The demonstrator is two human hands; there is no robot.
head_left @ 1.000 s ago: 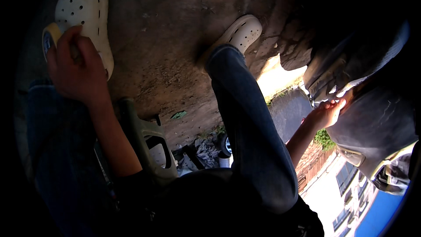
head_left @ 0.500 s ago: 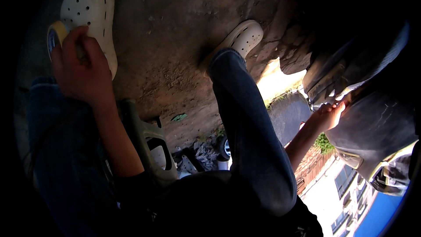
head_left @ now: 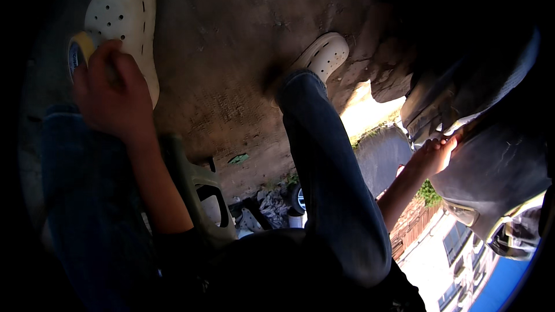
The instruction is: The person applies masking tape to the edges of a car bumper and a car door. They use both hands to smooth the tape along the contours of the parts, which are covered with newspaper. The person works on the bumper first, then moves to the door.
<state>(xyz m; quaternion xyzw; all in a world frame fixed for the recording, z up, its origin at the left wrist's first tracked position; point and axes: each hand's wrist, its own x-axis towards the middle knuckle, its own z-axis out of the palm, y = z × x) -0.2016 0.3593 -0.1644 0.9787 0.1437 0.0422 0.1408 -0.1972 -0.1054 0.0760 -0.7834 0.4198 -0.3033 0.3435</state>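
Note:
My left hand is curled round a roll of yellowish tape, held above my white clog on the left. Part of the roll sticks out past the fingers; its inner core has a blue-and-white lining. On the right, my right hand reaches to the edge of a dark grey vehicle body panel. Its fingers are bent and pressed together at that edge, where a dark, crumpled-looking surface meets the panel. What lies between these fingertips is too small to make out.
Between my legs stands a greenish plastic stool. My other white clog rests on the dirt ground. A small green scrap lies there. A vehicle's headlight, a brick wall and a pale building show at lower right.
The view has shifted slightly, so the clogs and my left hand with the tape roll sit a little lower and further right. Both hands keep nearly the same pose.

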